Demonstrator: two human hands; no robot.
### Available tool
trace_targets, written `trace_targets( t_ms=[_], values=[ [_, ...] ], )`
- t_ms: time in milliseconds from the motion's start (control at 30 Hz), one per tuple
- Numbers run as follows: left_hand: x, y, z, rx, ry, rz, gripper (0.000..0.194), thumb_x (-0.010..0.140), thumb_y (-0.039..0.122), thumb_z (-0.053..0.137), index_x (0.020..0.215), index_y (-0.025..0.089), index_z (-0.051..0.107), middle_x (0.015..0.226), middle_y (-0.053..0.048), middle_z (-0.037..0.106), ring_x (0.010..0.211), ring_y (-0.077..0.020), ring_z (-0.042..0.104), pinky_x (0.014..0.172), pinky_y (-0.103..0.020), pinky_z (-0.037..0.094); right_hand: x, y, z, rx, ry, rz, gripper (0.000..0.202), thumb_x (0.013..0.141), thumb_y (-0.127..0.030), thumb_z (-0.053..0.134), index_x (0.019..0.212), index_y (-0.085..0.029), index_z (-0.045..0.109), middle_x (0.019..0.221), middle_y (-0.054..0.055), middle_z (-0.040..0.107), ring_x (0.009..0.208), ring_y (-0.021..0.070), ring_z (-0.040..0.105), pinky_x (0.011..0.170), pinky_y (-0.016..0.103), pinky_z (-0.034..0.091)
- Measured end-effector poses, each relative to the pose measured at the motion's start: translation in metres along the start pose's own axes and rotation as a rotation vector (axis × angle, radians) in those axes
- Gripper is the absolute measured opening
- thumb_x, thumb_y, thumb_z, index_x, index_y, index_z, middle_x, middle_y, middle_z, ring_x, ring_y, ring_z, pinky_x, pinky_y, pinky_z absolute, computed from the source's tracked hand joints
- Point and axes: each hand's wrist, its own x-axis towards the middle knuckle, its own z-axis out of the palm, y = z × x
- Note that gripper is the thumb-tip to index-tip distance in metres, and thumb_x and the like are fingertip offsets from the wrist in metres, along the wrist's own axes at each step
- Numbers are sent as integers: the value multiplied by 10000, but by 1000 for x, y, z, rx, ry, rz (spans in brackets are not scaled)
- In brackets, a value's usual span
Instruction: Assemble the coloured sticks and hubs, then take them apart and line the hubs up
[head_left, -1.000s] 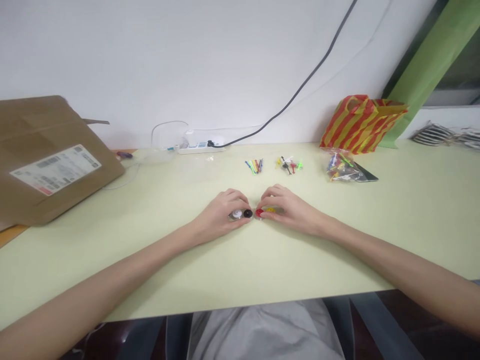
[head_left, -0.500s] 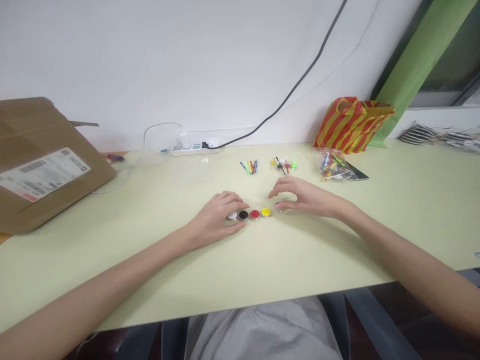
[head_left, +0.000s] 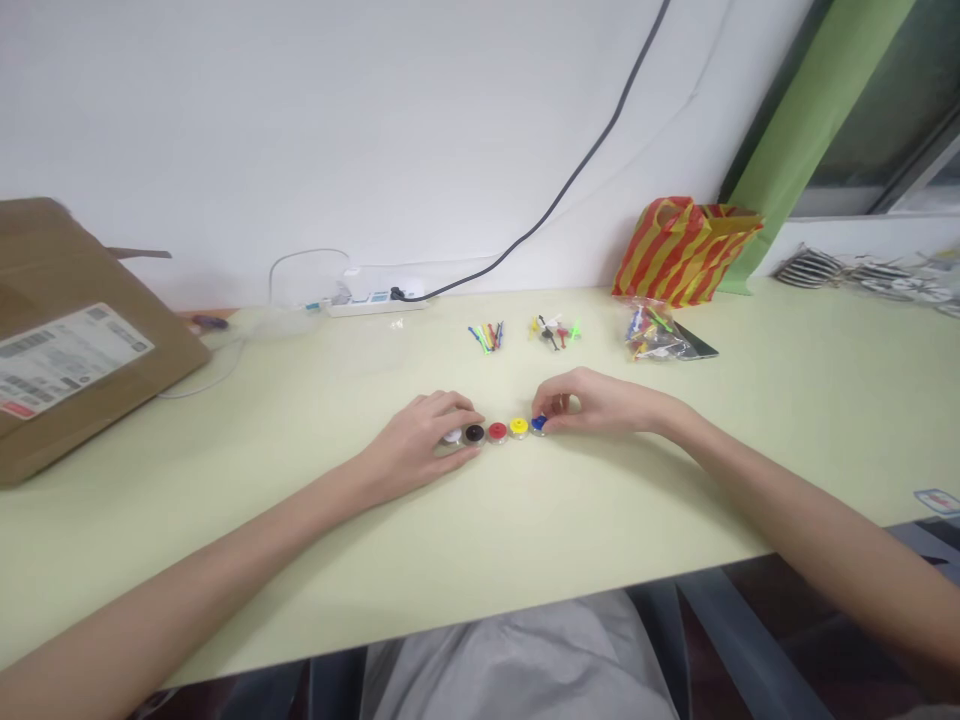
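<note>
Five small round pieces with coloured tops and clear bases make a row on the table [head_left: 570, 520]. My left hand [head_left: 420, 440] curls around the row's left end, its thumb and index finger at either side of the black piece [head_left: 475, 433]. The white piece [head_left: 452, 437] sits deeper in that hand, partly covered. To their right stand the red piece [head_left: 498, 432] and the yellow piece [head_left: 519, 427]. At the right end, the thumb and fingers of my right hand [head_left: 581, 400] pinch the blue piece [head_left: 538, 424], close beside the yellow one.
Behind the row lie thin coloured sticks [head_left: 487, 337] and small coloured arrow-shaped parts [head_left: 553, 332]. A clear bag of parts [head_left: 652, 332] rests on a dark flat object [head_left: 697, 342]. A cardboard box [head_left: 82, 350], power strip [head_left: 379, 302] and striped bag [head_left: 682, 255] stand farther out.
My right hand has closed its fingers on the blue piece and moved it left against the row's end. My left hand keeps its place around the white and black pieces. The view has shifted slightly.
</note>
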Motion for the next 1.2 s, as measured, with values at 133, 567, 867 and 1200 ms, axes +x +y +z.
trace_targets(
  t_ms=[133, 567, 867, 1200],
  values=[
    [-2, -1, 0, 3, 6, -2, 352, 1001, 419, 591, 1300, 252, 674, 1240, -111, 654, 1126, -275, 622, 979, -421, 484, -1, 1, -1, 36, -15, -3, 238, 885, -381, 696, 1047, -212, 734, 999, 57, 749, 877, 203, 652, 784, 315, 505],
    [-10, -7, -12, -161, -37, -75, 393, 1027, 463, 547, 1363, 280, 639, 1306, -97, 627, 1175, -266, 602, 1029, -402, 482, 3, 35, -10, -102, 267, 67, 267, 946, -237, 515, 1135, -181, 694, 906, 56, 702, 816, 192, 618, 767, 312, 464],
    [-12, -23, -17, -530, 128, -360, 467, 1058, 567, 416, 1249, 248, 699, 1174, -67, 728, 1121, -242, 658, 973, -348, 539, 45, 85, 4, -205, 789, 103, 320, 912, -153, 461, 1169, -166, 651, 1076, 105, 632, 967, 226, 595, 904, 348, 457],
    [-10, -34, -11, -618, 175, -411, 493, 1037, 590, 422, 1254, 253, 708, 1097, -78, 733, 1025, -241, 658, 910, -357, 524, 109, 116, -10, -536, 913, 431, 336, 976, -294, 520, 1198, -137, 717, 1179, 173, 631, 1159, 331, 487, 985, 430, 392]
  ],
)
